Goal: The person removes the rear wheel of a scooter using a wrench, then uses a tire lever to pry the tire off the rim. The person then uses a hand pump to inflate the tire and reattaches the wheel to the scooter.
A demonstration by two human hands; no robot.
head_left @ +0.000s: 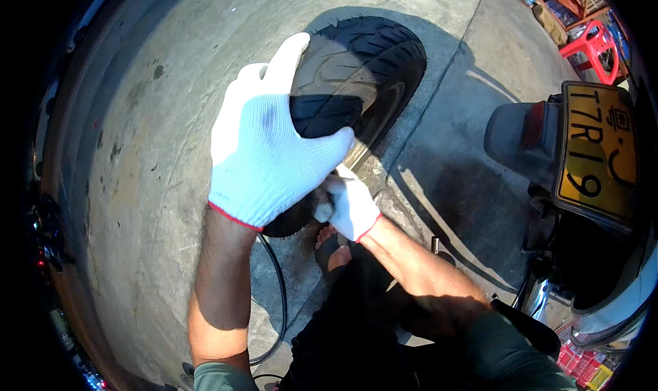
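Note:
A black motorcycle tyre on a wheel stands upright on the concrete ahead of me, and the wheel's rim shows on its right side. My left hand, in a white knitted glove with a red cuff, grips the tread from the left with its thumb toward the rim. Close to the wheel's lower right side, my gloved right hand has its fingers curled; what they hold, if anything, is hidden. A black hose curves from below the tyre toward the lower edge.
At the right stands a motorcycle's rear end with a yellow number plate. Behind it are a red plastic stool and a cluttered shelf. My sandalled foot is just below the wheel. Red packages lie lower right.

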